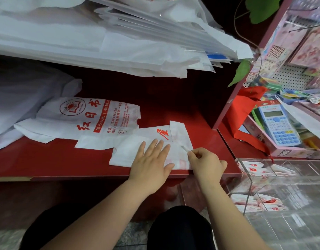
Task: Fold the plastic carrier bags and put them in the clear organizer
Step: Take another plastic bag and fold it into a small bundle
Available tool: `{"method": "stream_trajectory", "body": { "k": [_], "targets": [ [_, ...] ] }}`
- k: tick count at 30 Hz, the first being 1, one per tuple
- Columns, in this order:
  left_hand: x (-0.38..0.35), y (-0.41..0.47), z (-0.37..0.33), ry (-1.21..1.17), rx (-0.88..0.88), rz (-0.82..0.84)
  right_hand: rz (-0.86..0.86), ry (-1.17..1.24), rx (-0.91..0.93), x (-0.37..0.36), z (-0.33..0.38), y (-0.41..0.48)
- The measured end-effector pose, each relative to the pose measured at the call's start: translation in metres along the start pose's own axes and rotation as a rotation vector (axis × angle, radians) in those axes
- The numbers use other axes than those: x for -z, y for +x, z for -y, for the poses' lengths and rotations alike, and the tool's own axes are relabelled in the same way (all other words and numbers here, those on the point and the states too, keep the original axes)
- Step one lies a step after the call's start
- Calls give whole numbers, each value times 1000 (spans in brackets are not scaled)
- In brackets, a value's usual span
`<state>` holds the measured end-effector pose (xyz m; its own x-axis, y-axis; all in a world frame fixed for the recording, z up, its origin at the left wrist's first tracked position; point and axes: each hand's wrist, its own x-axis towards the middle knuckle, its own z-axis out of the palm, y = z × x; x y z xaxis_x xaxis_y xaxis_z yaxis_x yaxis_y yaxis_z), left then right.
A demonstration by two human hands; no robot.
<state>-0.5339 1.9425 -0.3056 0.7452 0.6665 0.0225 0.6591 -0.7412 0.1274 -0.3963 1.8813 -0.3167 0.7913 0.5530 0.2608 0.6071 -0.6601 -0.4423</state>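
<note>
The left hand [152, 159] is lying flat on the bag [126, 154], fingers straight and slightly spread, pinning it to the shelf [65, 159]. Just beside it, the right hand [206, 163] is pinching a thin raised edge of the same bag between thumb and forefinger. Beyond the fingertips of both hands, one flap is already lying doubled over, so the fold appears to be partly done.

The step in hand looks like carrying the pinched edge across. The flat palm is probably serving best as the anchor, with its outer side marking the fold line. The right hand would do well to lift the edge only a little and draw it over toward the left hand, so the film is not ballooning with air. Thin plastic is likely to slide on the glossy shelf, so firm downward pressure matters more than speed. Sweeping the palm outward afterwards should set the crease and push trapped air out.

The organizer [246, 159] is sitting near the right hand, on its outer side and lower, with folded bags [253, 168] already in its compartments. Another printed bag [94, 118] is lying beyond the left hand.
</note>
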Motion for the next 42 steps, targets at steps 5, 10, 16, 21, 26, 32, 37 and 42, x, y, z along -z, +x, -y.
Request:
{"method": "stream_trajectory", "body": {
  "k": [5,10,16,21,26,32,37,42],
  "targets": [
    [-2,-7,-1,36,33,45,-11,-20,-34,6,3,0],
    [-5,-14,1,40,23,-11,-139,114,713,-4,-10,-9],
    [-6,-23,6,71,21,-5,48,-33,827,-4,-26,-12],
    [-17,-52,37,-25,-33,-112,52,-90,819,1,-36,-13],
    [28,-44,50,-381,-3,-334,88,-10,817,8,-52,-18],
    [55,47,33,-651,64,16,-22,21,810,11,-72,-20],
    [49,102,-5,-542,23,296,-4,49,801,8,-77,-18],
    [48,120,-22,-608,62,476,29,60,799,4,-82,-17]
  ]
}}
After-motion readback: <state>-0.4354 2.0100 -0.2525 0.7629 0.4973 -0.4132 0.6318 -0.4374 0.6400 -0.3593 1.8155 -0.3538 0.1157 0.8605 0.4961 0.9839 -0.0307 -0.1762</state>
